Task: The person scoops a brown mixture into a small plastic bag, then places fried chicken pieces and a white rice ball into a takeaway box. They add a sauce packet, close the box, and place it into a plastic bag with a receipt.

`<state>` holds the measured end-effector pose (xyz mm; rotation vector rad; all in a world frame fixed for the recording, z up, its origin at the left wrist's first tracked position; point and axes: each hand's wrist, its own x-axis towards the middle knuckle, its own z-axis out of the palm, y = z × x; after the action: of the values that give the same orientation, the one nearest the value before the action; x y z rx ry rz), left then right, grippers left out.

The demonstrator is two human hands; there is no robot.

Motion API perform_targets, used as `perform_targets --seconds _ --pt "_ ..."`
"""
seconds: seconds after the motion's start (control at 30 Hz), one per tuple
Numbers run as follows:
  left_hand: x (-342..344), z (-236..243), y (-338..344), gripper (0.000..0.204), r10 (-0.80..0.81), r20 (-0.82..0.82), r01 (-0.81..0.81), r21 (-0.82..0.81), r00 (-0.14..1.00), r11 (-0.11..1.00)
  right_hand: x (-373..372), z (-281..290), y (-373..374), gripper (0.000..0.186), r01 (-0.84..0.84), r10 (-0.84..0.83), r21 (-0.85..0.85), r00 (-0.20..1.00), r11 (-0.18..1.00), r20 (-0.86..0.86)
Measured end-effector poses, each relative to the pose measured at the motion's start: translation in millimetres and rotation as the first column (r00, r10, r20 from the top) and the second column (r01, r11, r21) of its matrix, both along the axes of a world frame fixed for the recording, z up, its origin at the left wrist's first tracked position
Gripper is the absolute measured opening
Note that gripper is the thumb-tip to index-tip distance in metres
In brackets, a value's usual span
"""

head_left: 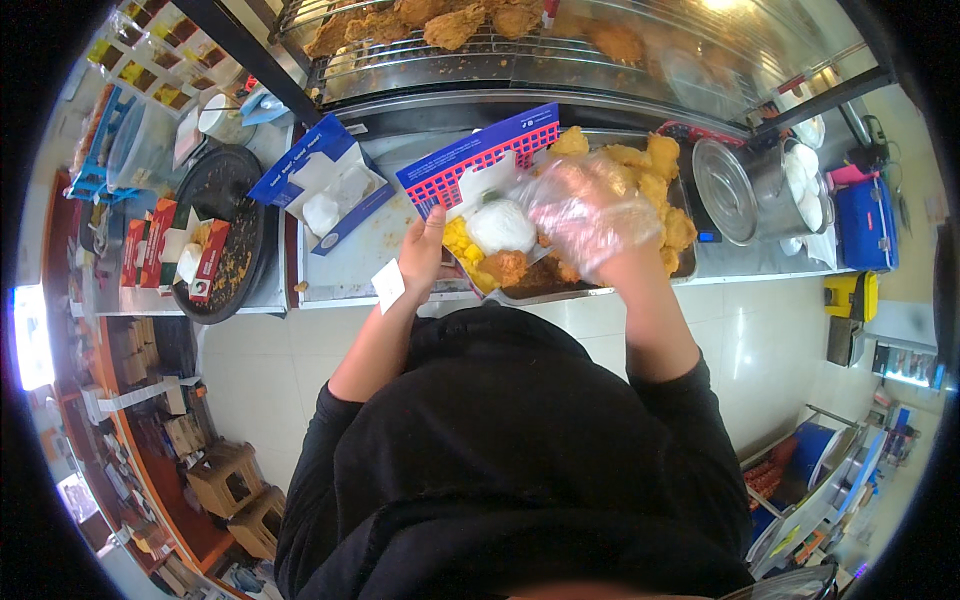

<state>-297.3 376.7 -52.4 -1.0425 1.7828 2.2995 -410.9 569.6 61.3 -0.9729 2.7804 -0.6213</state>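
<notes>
My left hand (422,255) grips the near left side of an open blue and red cardboard food box (482,155), thumb on the outside. In the box sit a white rounded mound (502,228) that looks like rice, yellow pieces (457,240) and a browned fried piece (505,266). My right hand (600,215) wears a crumpled clear plastic glove and is over the box's right side and a metal tray of golden fried chicken pieces (655,190). The glove and blur hide its fingers. A white slip (388,287) lies against my left wrist.
A second open blue box (335,190) with a white wrapped lump stands to the left. Beyond it are a round black pan (235,255) and red boxes (150,245). A steel pot (795,190) with a lid stands right; a glass-fronted display case (590,85) runs behind.
</notes>
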Motion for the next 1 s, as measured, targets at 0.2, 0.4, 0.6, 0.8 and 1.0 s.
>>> perform_targets --seconds 0.2,0.4,0.6,0.8,1.0 --pt "-3 -5 1 0.079 0.08 0.016 -0.079 -0.067 0.997 0.995 47 -23 0 0.034 -0.25 0.253 -0.037 0.96 0.968 0.123" --pt "-1 2 6 0.077 0.058 0.064 -0.058 -0.007 0.996 0.998 23 -26 0 0.038 -0.277 0.258 -0.288 0.961 0.917 -0.103" --pt "1 -1 6 0.069 0.024 -0.023 -0.024 -0.013 0.999 1.0 19 -16 -12 0.059 -0.017 0.04 0.249 0.995 0.968 -0.089" --pt "3 4 14 0.062 -0.019 -0.003 0.019 -0.103 1.0 0.994 13 -6 -15 0.044 -0.137 0.165 0.277 0.983 0.951 -0.079" --pt "5 5 11 0.055 0.091 -0.09 -0.095 -0.037 0.992 0.995 -12 -29 17 0.046 0.18 -0.186 -0.146 0.982 0.973 -0.03"
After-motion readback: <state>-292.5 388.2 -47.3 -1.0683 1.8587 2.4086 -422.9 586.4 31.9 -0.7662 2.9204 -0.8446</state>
